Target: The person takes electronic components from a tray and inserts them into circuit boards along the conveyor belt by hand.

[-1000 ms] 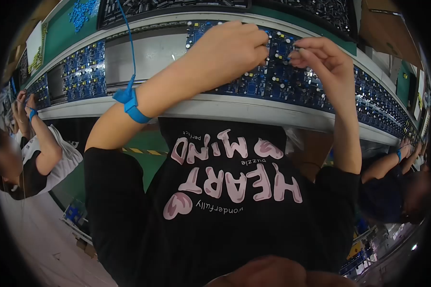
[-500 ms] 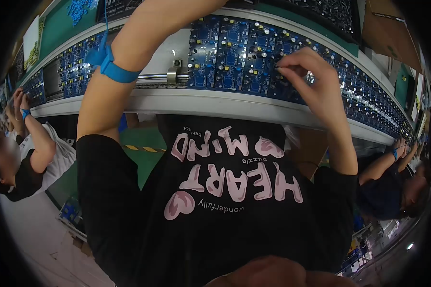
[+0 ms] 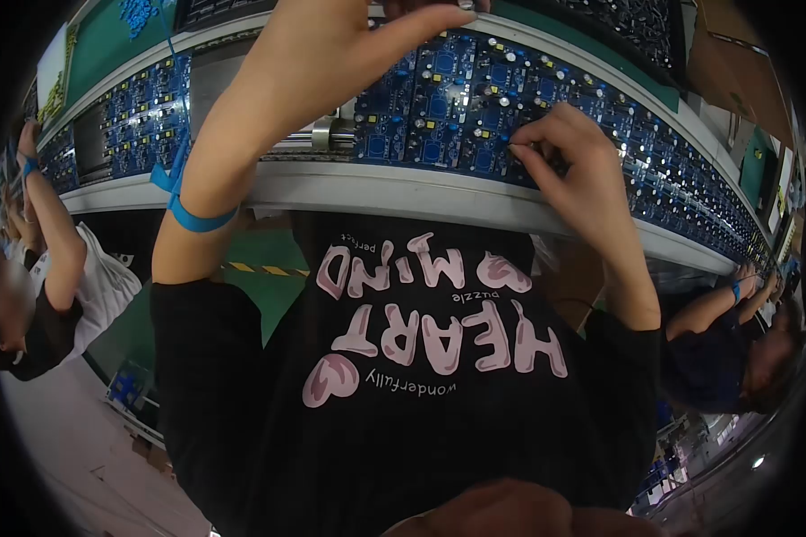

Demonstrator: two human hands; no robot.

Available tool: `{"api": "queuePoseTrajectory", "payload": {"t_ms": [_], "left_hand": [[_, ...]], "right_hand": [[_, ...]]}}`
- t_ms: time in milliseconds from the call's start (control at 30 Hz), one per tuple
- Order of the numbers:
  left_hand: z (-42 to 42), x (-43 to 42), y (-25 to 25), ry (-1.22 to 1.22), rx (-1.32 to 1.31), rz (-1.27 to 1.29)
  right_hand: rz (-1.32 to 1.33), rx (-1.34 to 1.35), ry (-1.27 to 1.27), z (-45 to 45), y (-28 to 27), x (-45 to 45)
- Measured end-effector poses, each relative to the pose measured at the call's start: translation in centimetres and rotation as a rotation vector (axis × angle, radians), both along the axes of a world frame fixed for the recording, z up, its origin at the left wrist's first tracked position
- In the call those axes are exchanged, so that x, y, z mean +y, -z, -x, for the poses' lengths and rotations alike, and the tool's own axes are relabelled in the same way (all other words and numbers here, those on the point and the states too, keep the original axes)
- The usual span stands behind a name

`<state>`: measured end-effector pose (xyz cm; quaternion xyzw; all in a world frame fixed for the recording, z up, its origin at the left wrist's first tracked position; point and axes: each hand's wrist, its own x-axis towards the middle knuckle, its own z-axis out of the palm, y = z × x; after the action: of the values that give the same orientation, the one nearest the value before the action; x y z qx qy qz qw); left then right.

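My left hand (image 3: 349, 45) reaches past the far side of the blue circuit boards (image 3: 434, 98), its fingers partly cut off by the top edge of the view. Thumb and fingers come together there around a tiny shiny thing too small to name. A blue wrist strap (image 3: 197, 217) with a cord circles that wrist. Over the boards, my right hand (image 3: 569, 152) is closed in a pinch, thumb and forefinger tips nearly touching a board's surface. Whatever sits between those fingertips is too small to make out. Small silver, yellow and blue parts dot the boards.
A pale rail (image 3: 403, 186) runs along the near side of the boards. Behind them lies a black tray (image 3: 631, 36) of small parts. Blue parts (image 3: 139, 16) lie on a green mat at upper left. Other people work at far left and right.
My left hand has come down into view from beyond the top edge, its forearm lower. The right hand has shifted slightly left and nearer, still pinched.
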<state>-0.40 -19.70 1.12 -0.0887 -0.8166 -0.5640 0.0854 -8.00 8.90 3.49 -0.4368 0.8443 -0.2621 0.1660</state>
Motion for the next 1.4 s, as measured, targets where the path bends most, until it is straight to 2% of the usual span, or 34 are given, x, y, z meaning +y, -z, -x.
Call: {"api": "queuePoseTrajectory", "payload": {"t_ms": [367, 433, 600, 833, 867, 1000, 1167, 1200, 1267, 1333, 1400], "left_hand": [[-1.5, 1.6, -1.1, 0.046, -0.228, -0.319], [-1.7, 1.9, -0.4, 0.107, -0.253, -0.466], [-2.5, 2.8, -0.3, 0.082, -0.334, -0.543], [-3.0, 3.0, 0.1, 0.06, -0.37, -0.606], [-3.1, 3.1, 0.1, 0.064, -0.366, -0.603], [-3.5, 3.7, 0.1, 0.017, -0.341, -0.55], [-4.0, 4.4, 0.4, -0.059, -0.256, -0.458], [-4.1, 4.3, 0.5, -0.059, -0.239, -0.359], [-4.2, 4.2, 0.4, -0.059, -0.223, -0.261], [-4.2, 4.3, 0.0, -0.06, -0.111, -0.038], [-4.4, 4.6, -0.4, -0.087, -0.127, -0.01]], "right_hand": [[0.019, -0.044, 0.022, -0.1, 0.0, -0.3], [0.009, -0.038, 0.018, 0.0, 0.1, -0.3], [0.017, -0.012, 0.025, -0.2, 0.0, -0.4], [0.004, 0.21, -0.038, -1.0, 0.0, -0.6], [0.011, 0.292, -0.07, -1.1, 0.0, -0.7], [-0.039, 0.305, -0.087, -1.4, -0.3, -0.7], [-0.043, 0.277, -0.246, 0.0, -1.0, -0.7], [-0.042, 0.28, -0.243, 0.6, -1.3, -0.7], [0.1, 0.056, -0.022, 2.5, -2.2, -1.1], [0.159, 0.34, 0.021, 6.4, -2.5, -1.1], [0.07, 0.438, 0.1, 9.4, -3.2, -1.3]]}}
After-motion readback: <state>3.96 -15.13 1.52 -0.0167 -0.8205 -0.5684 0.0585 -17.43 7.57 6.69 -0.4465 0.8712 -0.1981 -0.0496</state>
